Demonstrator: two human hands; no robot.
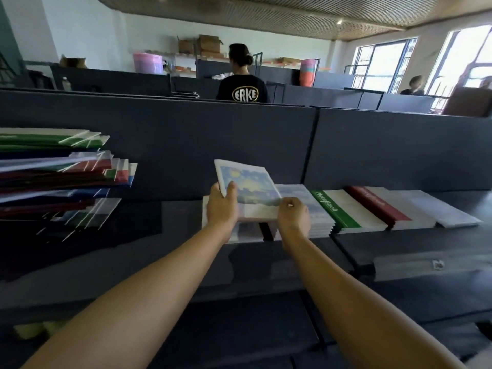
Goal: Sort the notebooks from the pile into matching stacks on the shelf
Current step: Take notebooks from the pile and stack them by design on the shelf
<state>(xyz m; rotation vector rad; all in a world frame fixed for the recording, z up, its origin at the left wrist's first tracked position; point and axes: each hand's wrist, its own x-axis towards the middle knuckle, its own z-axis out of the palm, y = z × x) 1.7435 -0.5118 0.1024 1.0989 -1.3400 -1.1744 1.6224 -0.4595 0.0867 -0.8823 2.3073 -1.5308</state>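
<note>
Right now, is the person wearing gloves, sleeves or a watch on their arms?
No. The left hand and right hand are bare, without gloves. Both forearms are uncovered as far as the picture shows, with no sleeves, watch or bracelet visible. No rings can be made out either.

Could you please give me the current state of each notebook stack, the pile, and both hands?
Starry-night notebook: held up, tilted, above the shelf.
Left hand: grips the notebook's left edge.
Right hand: pinches its lower right corner.
Mixed pile: stacked unevenly, unsorted, at far left.
Pale blue stack: lying flat beside the right hand.
Green stack: flat, neat.
Red stack: flat, neat.
White stack: flat, low.
</note>
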